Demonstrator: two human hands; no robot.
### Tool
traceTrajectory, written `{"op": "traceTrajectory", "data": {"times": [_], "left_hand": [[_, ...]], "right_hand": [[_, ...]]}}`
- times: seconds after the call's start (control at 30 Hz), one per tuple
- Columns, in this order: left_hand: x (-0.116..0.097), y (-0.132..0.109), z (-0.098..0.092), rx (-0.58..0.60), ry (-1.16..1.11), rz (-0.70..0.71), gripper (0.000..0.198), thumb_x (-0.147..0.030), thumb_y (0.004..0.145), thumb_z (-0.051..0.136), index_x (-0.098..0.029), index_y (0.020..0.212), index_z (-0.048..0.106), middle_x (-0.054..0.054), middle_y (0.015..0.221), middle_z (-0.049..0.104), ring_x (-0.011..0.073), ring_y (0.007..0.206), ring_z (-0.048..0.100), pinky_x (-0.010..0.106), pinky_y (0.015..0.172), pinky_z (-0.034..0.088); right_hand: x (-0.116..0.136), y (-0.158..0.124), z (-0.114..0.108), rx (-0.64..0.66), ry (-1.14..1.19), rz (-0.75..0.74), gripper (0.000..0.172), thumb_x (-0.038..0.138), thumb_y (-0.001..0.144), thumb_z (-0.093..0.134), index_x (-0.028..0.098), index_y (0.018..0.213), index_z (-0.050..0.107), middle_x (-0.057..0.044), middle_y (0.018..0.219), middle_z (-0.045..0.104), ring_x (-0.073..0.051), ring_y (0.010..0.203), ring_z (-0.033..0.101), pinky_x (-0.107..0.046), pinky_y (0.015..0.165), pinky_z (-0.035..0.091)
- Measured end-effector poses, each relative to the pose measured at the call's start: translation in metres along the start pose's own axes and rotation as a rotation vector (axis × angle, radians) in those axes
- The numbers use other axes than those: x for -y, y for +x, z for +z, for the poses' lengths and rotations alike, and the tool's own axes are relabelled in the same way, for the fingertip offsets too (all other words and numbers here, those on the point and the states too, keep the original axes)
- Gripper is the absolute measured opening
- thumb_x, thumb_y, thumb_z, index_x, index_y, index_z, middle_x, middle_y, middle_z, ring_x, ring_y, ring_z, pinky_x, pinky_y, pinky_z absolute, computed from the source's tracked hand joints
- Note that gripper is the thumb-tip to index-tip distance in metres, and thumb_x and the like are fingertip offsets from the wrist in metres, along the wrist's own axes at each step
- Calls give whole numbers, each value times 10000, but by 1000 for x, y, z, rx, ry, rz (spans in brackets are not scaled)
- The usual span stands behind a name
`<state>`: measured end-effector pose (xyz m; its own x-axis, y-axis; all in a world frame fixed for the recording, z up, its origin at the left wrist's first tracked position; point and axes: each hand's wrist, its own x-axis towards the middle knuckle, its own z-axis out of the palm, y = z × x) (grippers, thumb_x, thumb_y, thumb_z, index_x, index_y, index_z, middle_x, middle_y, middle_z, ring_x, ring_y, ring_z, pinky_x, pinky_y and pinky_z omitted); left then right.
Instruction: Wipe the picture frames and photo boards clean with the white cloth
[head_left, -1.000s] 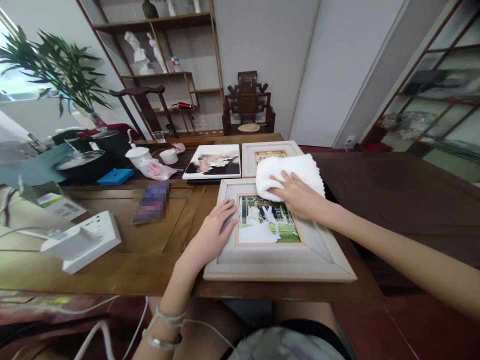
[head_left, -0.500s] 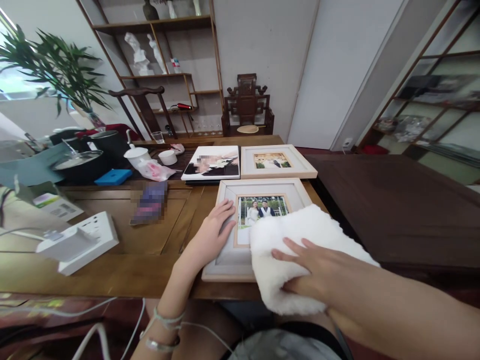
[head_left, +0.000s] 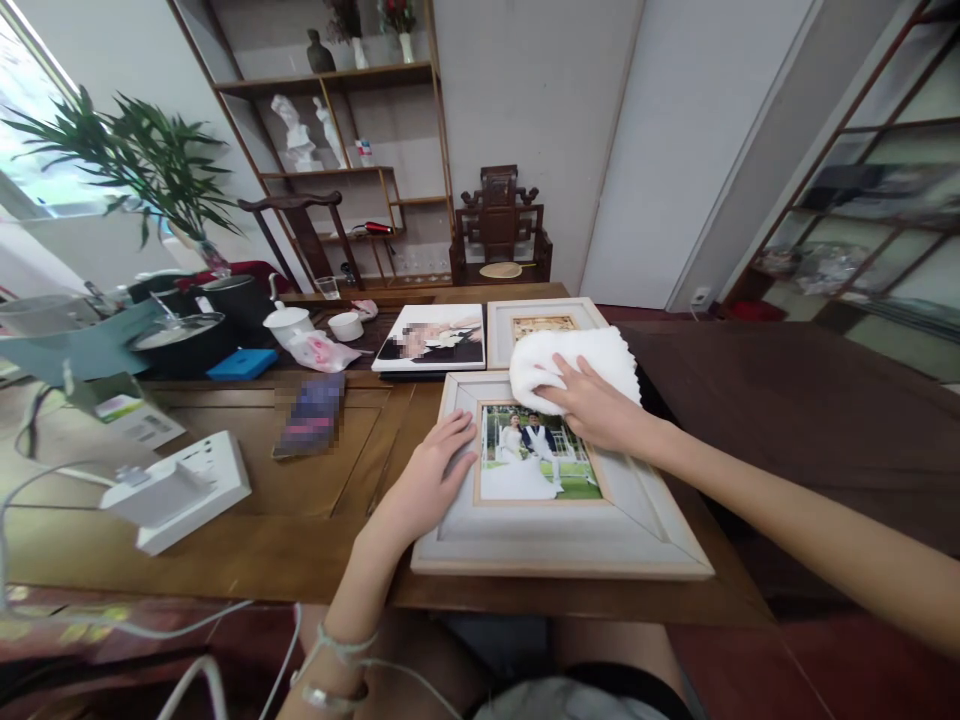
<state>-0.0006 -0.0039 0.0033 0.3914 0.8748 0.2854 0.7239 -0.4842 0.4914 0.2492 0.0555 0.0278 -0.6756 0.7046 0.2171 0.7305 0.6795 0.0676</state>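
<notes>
The near picture frame (head_left: 559, 538) lies flat on the worktop (head_left: 300, 540), its photo (head_left: 536, 465) facing up. In the head view, your left hand (head_left: 435, 470) rests on the frame's left border, fingers loosely spread, gripping nothing that shows. Your right hand (head_left: 596, 400) holds a white cloth (head_left: 604, 350) under spread fingers at the frame's far right corner, hiding it. Behind the frame lies a second frame (head_left: 500, 332), partly covered from sight by the cloth. Wiping looks to be the step in hand; the next stroke seems to call for a steadying left hand and even, light pressure along the frame's right border.
</notes>
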Motion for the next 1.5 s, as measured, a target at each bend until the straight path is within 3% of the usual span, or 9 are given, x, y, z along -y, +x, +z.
{"op": "traceTrajectory", "data": {"times": [0.17,0.4,0.5,0.63,0.8,1.03,1.2,1.37,1.5], "left_hand": [[1,0,1,4,11,0,358,-262,876,418,-130,1180,553,106,1335,478,212,1289,362,407,1071,310],[1,0,3,-8,30,6,351,-251,879,410,-117,1169,554,114,1328,485,204,1287,366,401,1072,307],[1,0,3,-16,25,21,345,-253,879,410,-135,1170,552,106,1326,489,211,1283,371,413,1065,316],[0,0,1,-7,22,19,348,-247,881,404,-137,1179,546,108,1334,479,211,1286,367,426,1065,310],[0,-1,0,6,11,19,356,-252,881,403,-147,1193,537,106,1341,471,208,1293,356,433,1068,306],[1,0,0,14,4,-5,383,-280,888,399,-109,1205,531,117,1347,462,197,1305,333,390,1084,285],[1,0,0,10,5,2,377,-268,883,402,-100,1191,540,127,1339,468,203,1299,346,391,1081,290],[0,-1,1,-16,0,20,343,-251,878,408,-151,1174,550,102,1330,484,205,1286,367,420,1069,308],[1,-1,2,-13,2,13,350,-239,875,409,-132,1178,547,110,1329,484,205,1290,360,409,1074,303]], "right_hand": [[21,-20,-9,126,118,-63,660,-50,629,374,170,1238,503,-142,1405,354,-317,1327,182,-562,1010,236],[91,-90,-66,325,336,-180,695,-46,562,397,260,1164,561,-56,1411,364,-279,1314,248,-518,1044,251],[104,-100,-70,319,337,-174,695,-41,560,402,257,1170,555,-50,1419,351,-278,1315,244,-525,1049,240],[89,-85,-48,226,313,-134,692,-31,542,402,221,1169,555,-64,1417,354,-254,1321,233,-486,1065,230],[41,-38,-17,25,158,-28,600,-6,622,413,182,1173,557,-125,1370,411,-277,1279,320,-489,1037,261],[12,5,-4,-98,66,39,560,-12,686,359,121,1204,524,-164,1239,519,-297,1219,388,-494,977,327],[48,-27,-17,60,222,-36,617,-50,636,357,164,1182,549,-130,1326,453,-282,1275,317,-506,1020,272],[95,-73,-63,249,367,-102,608,-34,608,381,246,1109,584,-48,1306,492,-244,1260,357,-448,1033,299],[115,-82,-86,282,440,-120,613,-31,600,393,293,1073,608,19,1298,508,-199,1213,429,-353,1045,310]]}}
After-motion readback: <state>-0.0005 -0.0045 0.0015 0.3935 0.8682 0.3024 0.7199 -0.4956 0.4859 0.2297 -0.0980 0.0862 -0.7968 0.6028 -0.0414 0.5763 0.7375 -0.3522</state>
